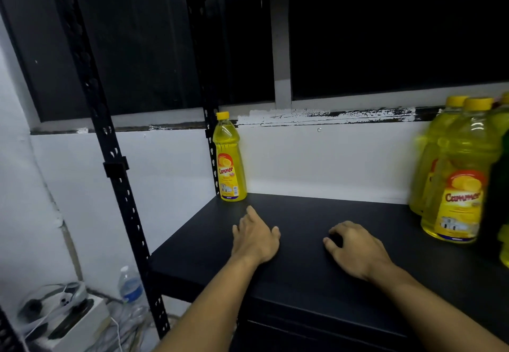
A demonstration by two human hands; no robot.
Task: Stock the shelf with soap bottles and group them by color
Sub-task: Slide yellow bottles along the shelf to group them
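At the far left, off the rack, a water bottle (130, 285) is standing on the floor beside a white box (82, 321), and the perforated front upright (115, 164) is marking the left limit of any sweep. A lone yellow soap bottle (229, 159) is standing upright in the back left corner of the black shelf (303, 274), against the rear post. The left hand (254, 236) is lying flat over the board just in front of it, fingers stretched toward its base and holding nothing. The right hand (355, 250) is resting nearby with fingers loosely curled, also holding nothing. Between the hands and the wall a wide bare stretch of board is lying open. At the right, a cluster of yellow bottles (457, 170) is crowding the edge of view, with something green (505, 241) partly cut off beside them. The sensible move is probably gripping the body of one cluster bottle, lifting it clear of its neighbours, and setting it just beside the corner bottle, keeping it back from the front lip and away from the post.
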